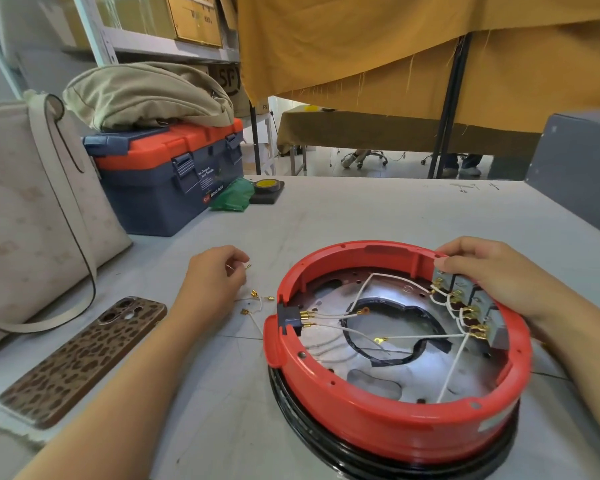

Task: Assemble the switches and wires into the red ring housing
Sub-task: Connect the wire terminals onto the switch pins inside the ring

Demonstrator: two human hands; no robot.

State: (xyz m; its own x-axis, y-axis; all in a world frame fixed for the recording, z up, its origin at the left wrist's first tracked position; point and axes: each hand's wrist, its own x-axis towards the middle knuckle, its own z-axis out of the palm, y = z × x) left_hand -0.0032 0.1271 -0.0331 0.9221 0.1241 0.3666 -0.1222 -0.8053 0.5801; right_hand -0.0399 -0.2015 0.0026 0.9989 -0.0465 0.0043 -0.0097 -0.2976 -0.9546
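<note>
The red ring housing (378, 420) rests on a black ring on the grey table. Grey switches (478, 306) with brass terminals line its right inner wall, white wires (388, 277) running from them across the metal base. A black connector block (289, 317) sits in the left wall. My right hand (499, 275) lies over the right rim, fingers gripping the rim and the top switch. My left hand (212, 275) is left of the housing, pinching a short white wire with a brass terminal (247, 266). More loose wires with brass terminals (257, 301) lie beside it.
A phone in a leopard-print case (84, 358) lies at front left. A beige bag (32, 209) and a blue-and-orange toolbox (167, 174) stand at back left, with a green bag (231, 195) and a yellow tape roll (267, 187) beyond. A grey box (579, 157) stands at right.
</note>
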